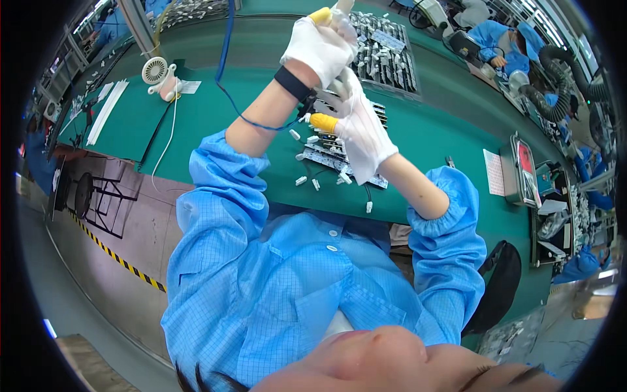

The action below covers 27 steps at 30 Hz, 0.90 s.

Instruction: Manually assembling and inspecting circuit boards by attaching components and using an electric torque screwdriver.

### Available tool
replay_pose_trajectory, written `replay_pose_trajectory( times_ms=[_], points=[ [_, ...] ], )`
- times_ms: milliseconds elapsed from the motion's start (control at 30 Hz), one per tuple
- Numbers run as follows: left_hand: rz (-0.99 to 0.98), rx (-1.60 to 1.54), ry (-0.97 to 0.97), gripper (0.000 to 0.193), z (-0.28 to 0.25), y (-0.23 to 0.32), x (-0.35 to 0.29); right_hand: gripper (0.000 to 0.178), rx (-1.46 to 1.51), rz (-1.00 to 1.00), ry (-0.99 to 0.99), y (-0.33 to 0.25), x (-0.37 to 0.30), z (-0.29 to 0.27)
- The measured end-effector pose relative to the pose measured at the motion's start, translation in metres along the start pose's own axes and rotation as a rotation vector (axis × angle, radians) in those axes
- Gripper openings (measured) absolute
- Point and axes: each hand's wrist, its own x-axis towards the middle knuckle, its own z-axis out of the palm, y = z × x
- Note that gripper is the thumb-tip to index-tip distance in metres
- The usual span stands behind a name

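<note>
Head cam: gloved L hand (319, 49) is far out, near the strip pile (392, 73); can't tell if fingers hold smth. Gloved R hand (363, 130) is nearer, over strips (318, 159) w/ white plugs (301, 180) on green table (444, 134); can't tell its grip either. Lil' fan (155, 70) far L.

Bright light, bent edges, perhaps soft rim

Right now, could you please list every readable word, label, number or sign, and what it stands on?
No words or numbers can be read.
Gridded sheet on the table: too small.
Slip beside the small fan: too small.
Striped floor tape: yellow and black, no readable words.
</note>
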Motion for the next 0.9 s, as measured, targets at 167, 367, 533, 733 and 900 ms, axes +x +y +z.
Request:
replay_pose_trajectory(
  times_ms=[167,367,533,733,900],
  points=[
    [0.182,0.304,-0.097,0.026,0.003,0.007,0.025,0.085,-0.208,0.165,-0.148,-0.015,0.009,-0.014],
    [0.449,1.069,0.010,0.035,-0.008,-0.013,0.028,0.073,-0.179,-0.097,0.025,-0.016,0.012,-0.018],
    [0.029,0.471,0.166,0.035,-0.031,-0.014,0.067,0.061,-0.862,-0.287,0.251,-0.021,0.011,-0.026],
    [-0.248,0.259,-0.303,0.038,-0.043,-0.020,0.092,0.088,-0.992,-0.392,0.418,-0.023,0.015,-0.030],
    [-0.284,0.050,-0.218,0.024,-0.062,-0.026,0.119,0.093,-1.288,-0.635,0.376,0.000,0.032,-0.057]
  ],
)
